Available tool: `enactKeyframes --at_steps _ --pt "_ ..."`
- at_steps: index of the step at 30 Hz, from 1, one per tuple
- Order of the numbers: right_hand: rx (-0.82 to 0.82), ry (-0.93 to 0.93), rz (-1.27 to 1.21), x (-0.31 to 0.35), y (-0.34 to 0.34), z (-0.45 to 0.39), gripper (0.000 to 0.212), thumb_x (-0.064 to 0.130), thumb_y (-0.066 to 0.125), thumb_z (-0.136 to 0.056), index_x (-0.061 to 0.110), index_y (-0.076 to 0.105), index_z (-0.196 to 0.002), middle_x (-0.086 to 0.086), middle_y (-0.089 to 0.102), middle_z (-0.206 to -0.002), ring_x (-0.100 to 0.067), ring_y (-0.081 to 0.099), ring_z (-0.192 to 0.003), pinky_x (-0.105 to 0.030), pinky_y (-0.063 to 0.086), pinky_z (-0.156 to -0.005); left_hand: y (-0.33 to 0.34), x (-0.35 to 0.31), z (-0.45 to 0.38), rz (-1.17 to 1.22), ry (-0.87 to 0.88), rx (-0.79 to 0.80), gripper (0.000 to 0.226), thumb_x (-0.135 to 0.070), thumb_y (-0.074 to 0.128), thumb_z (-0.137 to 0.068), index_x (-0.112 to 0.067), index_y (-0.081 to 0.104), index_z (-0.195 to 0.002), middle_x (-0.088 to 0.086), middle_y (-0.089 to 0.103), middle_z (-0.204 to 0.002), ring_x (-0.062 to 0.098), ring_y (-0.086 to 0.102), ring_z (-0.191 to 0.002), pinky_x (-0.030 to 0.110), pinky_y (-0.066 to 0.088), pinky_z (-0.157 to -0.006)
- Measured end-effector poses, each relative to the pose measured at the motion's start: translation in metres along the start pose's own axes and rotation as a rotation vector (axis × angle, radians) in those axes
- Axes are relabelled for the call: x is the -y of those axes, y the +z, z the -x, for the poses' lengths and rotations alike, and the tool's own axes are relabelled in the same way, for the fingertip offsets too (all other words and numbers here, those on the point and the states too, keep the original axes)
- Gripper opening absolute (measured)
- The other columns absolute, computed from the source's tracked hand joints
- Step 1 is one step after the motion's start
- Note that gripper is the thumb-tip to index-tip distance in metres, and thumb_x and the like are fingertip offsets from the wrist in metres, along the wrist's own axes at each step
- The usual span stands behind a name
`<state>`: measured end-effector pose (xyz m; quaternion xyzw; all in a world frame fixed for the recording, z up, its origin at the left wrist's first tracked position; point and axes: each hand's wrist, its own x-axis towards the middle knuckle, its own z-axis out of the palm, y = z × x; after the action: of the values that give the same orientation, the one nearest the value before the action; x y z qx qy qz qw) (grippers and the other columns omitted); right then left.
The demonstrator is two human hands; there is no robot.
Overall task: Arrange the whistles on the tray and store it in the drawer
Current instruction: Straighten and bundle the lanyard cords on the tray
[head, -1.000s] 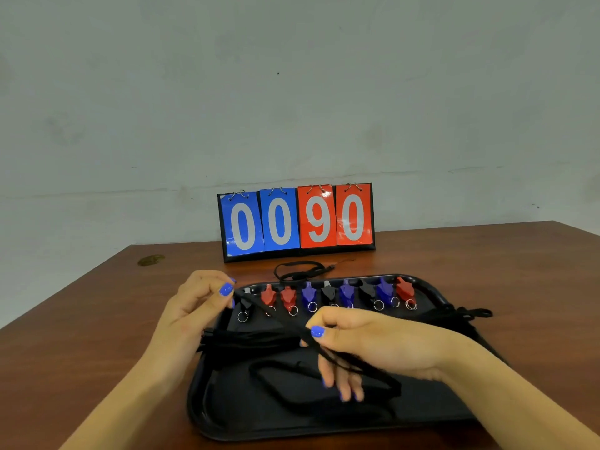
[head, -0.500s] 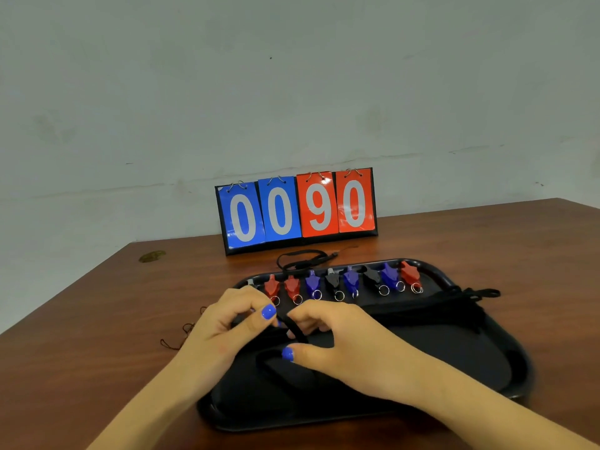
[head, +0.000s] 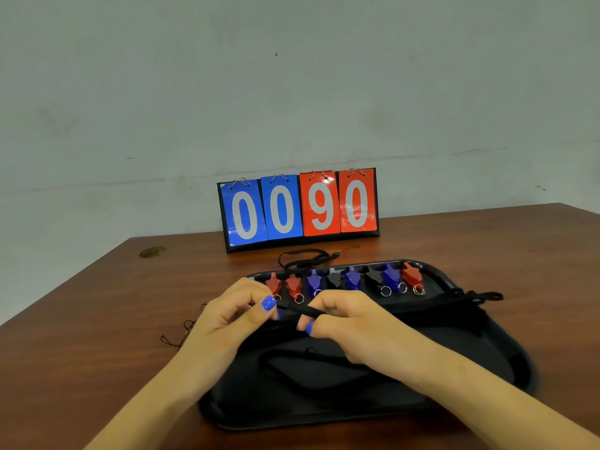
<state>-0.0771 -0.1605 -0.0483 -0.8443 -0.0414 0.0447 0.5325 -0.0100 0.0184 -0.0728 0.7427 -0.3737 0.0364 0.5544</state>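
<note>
A black tray (head: 506, 358) lies on the brown table. Along its far edge stands a row of several whistles, red (head: 411, 274), blue (head: 391, 277) and black (head: 373, 278), each with a small metal ring. Black lanyards lie bundled across the tray's middle (head: 454, 300). My left hand (head: 233, 316) and my right hand (head: 350, 323) meet over the tray's left part. Both pinch one black lanyard strap (head: 300, 311) stretched between them. A loop of that cord lies on the tray under my right wrist (head: 292, 355).
A flip scoreboard (head: 298, 207) reading 0090 stands at the table's far edge against the wall. A loose black lanyard (head: 303, 259) lies between it and the tray. Thin cords (head: 181, 332) lie on the table left of my left hand.
My hands have come together over the tray's left part, shortening the strap between them. The view has tilted up a little since a second ago.
</note>
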Motion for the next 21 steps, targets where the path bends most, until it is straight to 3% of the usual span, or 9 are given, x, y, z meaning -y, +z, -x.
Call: enactKeyframes --at_steps 3,6,9,13,18,21 --pt "-0.079 -0.087 0.147 0.001 -0.005 0.000 0.018 0.038 0.057 -0.087 0.022 0.064 -0.089 0.004 0.060 -0.071 -0.003 0.053 -0.057 -0.016 0.043 -0.063 -0.003 0.000 -0.001 0.061 -0.042 -0.082 0.020 -0.049 0.052 -0.070 -0.034 0.060 -0.059 -0.012 0.056 -0.075 0.003 0.051 -0.073 0.010 0.039 -0.070" --pt "-0.150 -0.139 0.240 0.001 -0.013 0.000 0.015 0.042 0.057 -0.085 0.029 0.064 -0.088 0.013 0.065 -0.087 0.002 0.059 -0.089 -0.019 0.043 -0.089 -0.006 -0.001 -0.003 0.157 -0.111 -0.175 0.021 -0.043 0.058 -0.073 -0.028 0.061 -0.058 -0.010 0.056 -0.068 0.005 0.050 -0.071 0.023 0.038 -0.072" --pt "-0.190 -0.191 0.333 0.005 -0.019 0.002 0.011 0.041 0.055 -0.086 0.032 0.061 -0.086 0.011 0.063 -0.083 -0.001 0.059 -0.083 -0.018 0.047 -0.082 -0.010 -0.001 -0.004 0.240 -0.169 -0.231 0.021 -0.034 0.065 -0.076 -0.026 0.063 -0.058 -0.008 0.059 -0.066 0.005 0.052 -0.068 0.029 0.039 -0.074" --pt "-0.222 -0.237 0.433 0.008 -0.027 0.006 0.017 0.042 0.051 -0.088 0.029 0.061 -0.084 0.005 0.063 -0.079 -0.006 0.057 -0.075 -0.018 0.046 -0.072 -0.014 0.000 -0.005 0.261 -0.166 -0.258 0.028 -0.050 0.059 -0.064 -0.022 0.064 -0.062 -0.005 0.061 -0.070 0.016 0.052 -0.076 0.037 0.040 -0.083" --pt "-0.201 -0.221 0.414 0.009 -0.042 0.004 0.016 0.036 0.054 -0.089 0.031 0.060 -0.074 0.014 0.061 -0.069 0.007 0.054 -0.071 -0.011 0.038 -0.068 -0.020 -0.001 -0.007 0.301 -0.197 -0.312 0.015 -0.033 0.069 -0.072 -0.023 0.066 -0.062 0.000 0.062 -0.072 0.022 0.051 -0.078 0.040 0.041 -0.084" --pt "-0.202 -0.198 0.341 0.008 -0.050 0.003 0.023 0.029 0.053 -0.091 0.030 0.062 -0.070 0.016 0.060 -0.067 0.012 0.055 -0.071 -0.010 0.038 -0.068 -0.021 0.001 -0.008 0.279 -0.209 -0.320 0.016 -0.032 0.062 -0.075 -0.022 0.067 -0.063 0.000 0.062 -0.071 0.022 0.052 -0.078 0.039 0.043 -0.084"
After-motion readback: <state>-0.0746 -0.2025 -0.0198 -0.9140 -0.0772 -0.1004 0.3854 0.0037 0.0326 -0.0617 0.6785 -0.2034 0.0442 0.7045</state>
